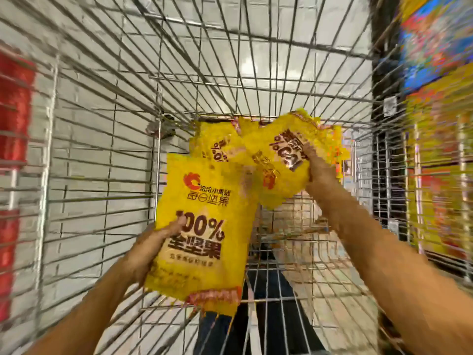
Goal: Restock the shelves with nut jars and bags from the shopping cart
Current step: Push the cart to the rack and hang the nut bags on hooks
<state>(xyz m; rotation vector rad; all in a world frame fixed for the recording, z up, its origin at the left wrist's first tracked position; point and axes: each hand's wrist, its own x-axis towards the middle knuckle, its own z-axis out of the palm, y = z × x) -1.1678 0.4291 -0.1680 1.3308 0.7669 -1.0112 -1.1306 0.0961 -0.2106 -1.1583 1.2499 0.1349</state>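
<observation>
I look down into a wire shopping cart (pixel 107 160). My left hand (pixel 151 244) grips a yellow nut bag (pixel 202 226) by its left edge, held upright with brown "100%" print facing me. Farther in, my right hand (pixel 318 165) holds a second yellow nut bag (pixel 284 160), turned upside down and tilted. A third yellow bag (pixel 217 144) lies behind them against the cart's far end, partly hidden. The picture is blurred by motion.
Shelves with yellow, red and blue packages (pixel 440 103) stand close on the right of the cart. Something red (pixel 12 106) shows at the left edge. Grey floor tiles (pixel 102 103) are visible through the cart's wires. Dark trouser legs (pixel 268 329) show below.
</observation>
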